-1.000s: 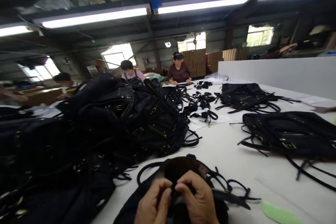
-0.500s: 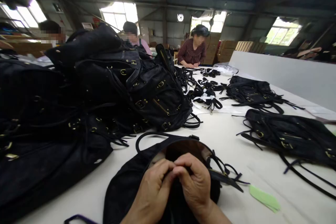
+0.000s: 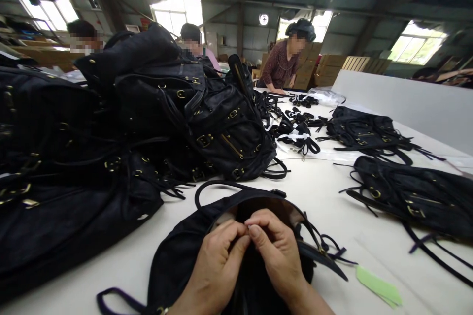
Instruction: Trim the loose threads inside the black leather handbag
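A black bag [image 3: 172, 256] lies in front of me on the white table, its mouth open and a brown lining showing inside. Over that opening my left hand [image 3: 218, 261] and my right hand [image 3: 279, 253] meet, thumbs and forefingers pinched together. A tiny pale bit shows between the fingertips, too small to name. The bag's looped handle [image 3: 218, 184] arches at its far side. To the right of the hands, a pointed strap [image 3: 325, 258] and thin cords stick out from the bag.
Black bags with brass buckles are heaped in a pile [image 3: 155, 108] at left. Two flat bags [image 3: 417, 192] [image 3: 364, 128] lie at right. Bundled straps [image 3: 295, 133] sit mid-table. Green paper slips [image 3: 379, 285] lie near my right. A person [image 3: 283, 61] leans on the far end; two others are behind the pile.
Both hands stay pinched together over the bag, with the fingertips shifted slightly and a pale speck now showing. My view has turned a little left. The far person has leaned to one side.
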Demonstrator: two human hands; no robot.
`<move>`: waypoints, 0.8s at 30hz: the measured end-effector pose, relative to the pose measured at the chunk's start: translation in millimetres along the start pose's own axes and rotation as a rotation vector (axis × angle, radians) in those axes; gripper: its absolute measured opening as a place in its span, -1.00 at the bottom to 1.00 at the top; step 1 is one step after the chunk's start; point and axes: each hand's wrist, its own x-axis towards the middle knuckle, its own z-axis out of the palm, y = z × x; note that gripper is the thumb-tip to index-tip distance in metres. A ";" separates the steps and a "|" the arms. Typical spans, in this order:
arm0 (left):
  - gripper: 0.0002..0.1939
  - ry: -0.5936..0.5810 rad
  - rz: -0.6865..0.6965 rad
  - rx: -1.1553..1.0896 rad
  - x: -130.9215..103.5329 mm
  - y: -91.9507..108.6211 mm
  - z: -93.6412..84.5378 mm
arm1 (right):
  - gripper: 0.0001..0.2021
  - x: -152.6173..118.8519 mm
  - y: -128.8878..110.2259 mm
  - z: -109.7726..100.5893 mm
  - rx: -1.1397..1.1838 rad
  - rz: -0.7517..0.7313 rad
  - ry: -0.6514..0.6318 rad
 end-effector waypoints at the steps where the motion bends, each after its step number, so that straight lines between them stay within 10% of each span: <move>1: -0.71 0.003 0.005 -0.002 0.3 -0.3 -0.1 | -0.89 0.3 0.1 -0.5 0.025 0.021 -0.010; 10: -0.82 0.078 0.065 -0.124 0.3 -8.6 -1.2 | -0.80 2.0 14.4 -1.0 0.278 0.235 0.099; 24: -0.81 0.264 0.197 -0.020 -5.2 -6.1 -0.9 | -0.91 5.7 2.3 -0.4 0.018 0.065 0.092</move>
